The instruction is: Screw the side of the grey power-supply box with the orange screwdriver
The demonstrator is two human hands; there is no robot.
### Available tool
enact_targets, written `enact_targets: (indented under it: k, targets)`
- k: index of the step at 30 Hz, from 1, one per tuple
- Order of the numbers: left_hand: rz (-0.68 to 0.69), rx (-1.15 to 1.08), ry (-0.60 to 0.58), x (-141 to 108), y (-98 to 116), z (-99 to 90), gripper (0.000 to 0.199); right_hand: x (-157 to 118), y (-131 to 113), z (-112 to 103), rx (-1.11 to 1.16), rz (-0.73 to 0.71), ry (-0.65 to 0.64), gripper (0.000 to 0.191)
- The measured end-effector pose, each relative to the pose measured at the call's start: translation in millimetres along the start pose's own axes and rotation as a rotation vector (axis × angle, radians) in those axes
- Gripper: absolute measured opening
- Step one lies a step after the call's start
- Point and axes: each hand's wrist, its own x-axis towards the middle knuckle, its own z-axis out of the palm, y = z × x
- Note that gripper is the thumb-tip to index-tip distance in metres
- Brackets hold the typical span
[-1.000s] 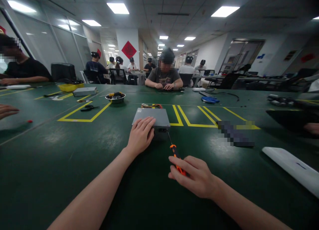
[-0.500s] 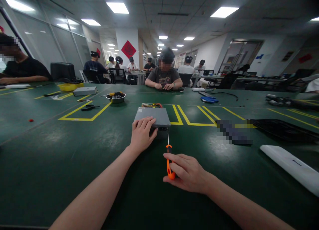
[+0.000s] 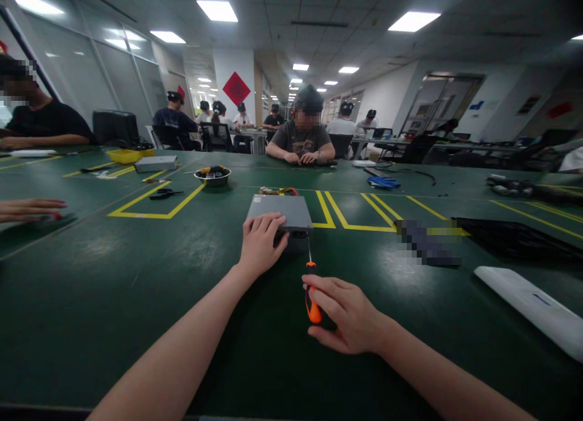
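A grey metal box [image 3: 286, 211] with coloured wires at its back lies on the green table. My left hand [image 3: 264, 242] grips its front left part, fingers on top and thumb at the front face. My right hand [image 3: 341, 311] holds an orange and black screwdriver [image 3: 313, 305] by the handle, with the thumb a little apart from it. The screwdriver's shaft points away from me, and its tip is at the box's front right corner. What the tip touches is too small to tell.
On the green table [image 3: 182, 324], a metal bowl [image 3: 213, 177] of tools and black pliers [image 3: 166, 194] stand left of the box. A white long object [image 3: 531, 302] lies at right. A person's hand [image 3: 31, 209] reaches in from the left; another person [image 3: 303, 135] sits opposite.
Another person's hand has come in at the left edge, over the small red object. The screwdriver handle has turned and shifted slightly, and my right thumb has moved off it.
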Motion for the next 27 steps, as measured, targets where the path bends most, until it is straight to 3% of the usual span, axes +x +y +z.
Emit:
enact_targets:
  k: [3, 10, 17, 27]
  targets:
    - [0.005, -0.002, -0.001, -0.1, -0.9, 0.4, 0.026, 0.7, -0.5, -3.8, -0.058, -0.047, -0.080, 0.032]
    - [0.011, 0.008, -0.013, 1.1, -3.3, -0.1, 0.026, -6.2, 6.0, 2.3, 0.017, 0.017, 0.089, 0.030]
    - [0.027, 0.021, -0.005, 2.2, -2.4, -2.3, 0.027, -1.2, 3.2, -3.9, -0.034, -0.009, -0.062, 0.035]
    - [0.001, 0.018, -0.028, 3.1, -2.8, -3.1, 0.025, -2.8, 3.0, 1.6, 0.007, 0.042, -0.032, 0.033]
